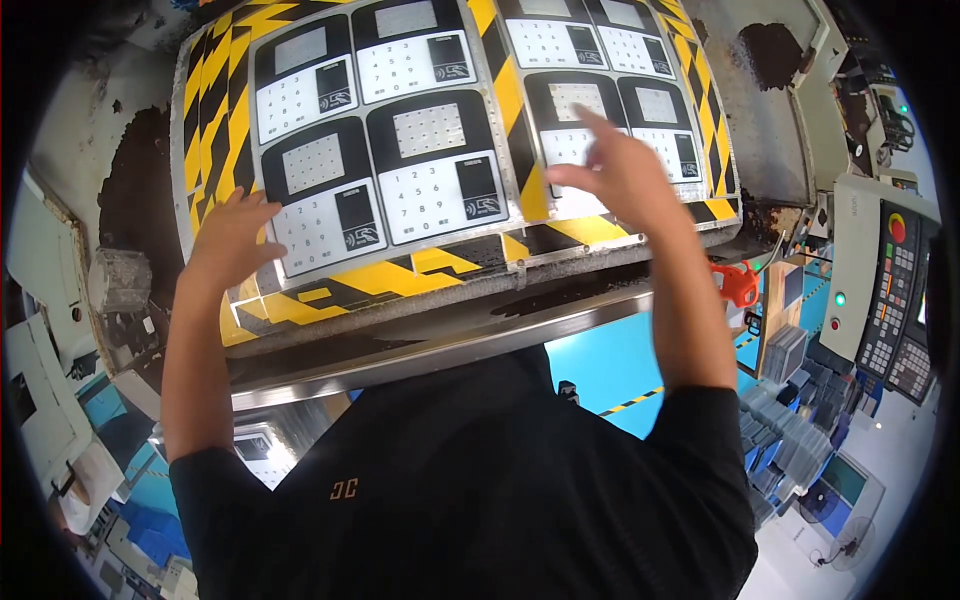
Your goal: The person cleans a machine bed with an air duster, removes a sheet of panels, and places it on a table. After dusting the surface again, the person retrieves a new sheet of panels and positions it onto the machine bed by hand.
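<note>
So the person is mid-way through handling keypad panels on a yellow-and-black striped fixture plate (500,70). The left hand (232,238) lies flat and open on the lower-left keypad panel (320,200), fingers spread, gripping nothing. The right hand (618,178) is open too, a bit blurred, over the right-hand keypad panel (580,125), can't tell if it touches. Looks like pressing or seating; next move probably needs even pressure along the panel edges
</note>
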A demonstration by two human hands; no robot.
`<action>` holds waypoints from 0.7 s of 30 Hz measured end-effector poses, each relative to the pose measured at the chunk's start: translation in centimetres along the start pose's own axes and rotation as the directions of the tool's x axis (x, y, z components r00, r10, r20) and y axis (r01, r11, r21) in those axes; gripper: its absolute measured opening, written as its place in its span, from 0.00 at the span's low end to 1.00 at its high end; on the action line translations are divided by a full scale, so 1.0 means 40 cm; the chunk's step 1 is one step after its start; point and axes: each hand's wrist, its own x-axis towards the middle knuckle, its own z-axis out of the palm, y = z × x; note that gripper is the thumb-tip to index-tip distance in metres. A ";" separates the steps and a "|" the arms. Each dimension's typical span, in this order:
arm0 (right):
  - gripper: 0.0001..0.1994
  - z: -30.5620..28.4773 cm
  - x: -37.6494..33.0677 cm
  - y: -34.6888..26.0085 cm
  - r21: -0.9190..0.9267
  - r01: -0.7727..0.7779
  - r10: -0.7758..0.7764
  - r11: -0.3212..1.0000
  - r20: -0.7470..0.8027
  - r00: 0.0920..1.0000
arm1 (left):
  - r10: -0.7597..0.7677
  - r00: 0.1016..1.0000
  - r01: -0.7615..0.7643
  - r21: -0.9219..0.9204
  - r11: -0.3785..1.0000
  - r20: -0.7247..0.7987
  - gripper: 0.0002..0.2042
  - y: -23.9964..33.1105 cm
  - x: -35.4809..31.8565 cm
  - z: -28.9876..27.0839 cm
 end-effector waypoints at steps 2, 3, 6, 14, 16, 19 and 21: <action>0.38 -0.120 -0.076 0.058 0.140 -0.005 0.016 0.990 -0.081 0.997 | -0.011 1.000 0.010 -0.054 0.998 -0.018 0.25 0.049 0.019 -0.011; 0.34 -0.180 -0.109 0.113 0.204 -0.007 0.027 0.979 -0.094 0.995 | -0.002 0.996 -0.004 -0.071 0.997 -0.092 0.24 0.098 0.025 -0.028; 0.26 -0.328 -0.159 0.326 0.364 0.056 0.067 0.930 -0.316 0.946 | 0.147 0.924 -0.187 -0.083 0.979 -0.352 0.22 0.214 0.066 -0.010; 0.29 -0.214 0.029 0.741 0.503 -0.260 0.296 0.824 0.009 0.955 | 0.226 0.919 -0.254 -0.046 0.966 -0.325 0.34 0.668 0.253 0.007; 0.26 -0.141 0.080 0.806 0.530 -0.216 0.244 0.820 0.016 0.970 | 0.171 0.937 -0.181 -0.006 0.983 -0.303 0.35 0.733 0.293 0.003; 0.19 -0.120 0.109 0.830 0.689 -0.306 0.217 0.657 0.216 0.952 | 0.117 0.982 -0.108 0.066 0.992 -0.148 0.35 0.774 0.310 -0.020; 0.17 -0.134 0.114 0.810 0.727 -0.344 0.206 0.595 0.276 0.939 | 0.125 0.981 -0.115 0.071 0.991 -0.148 0.35 0.770 0.312 -0.016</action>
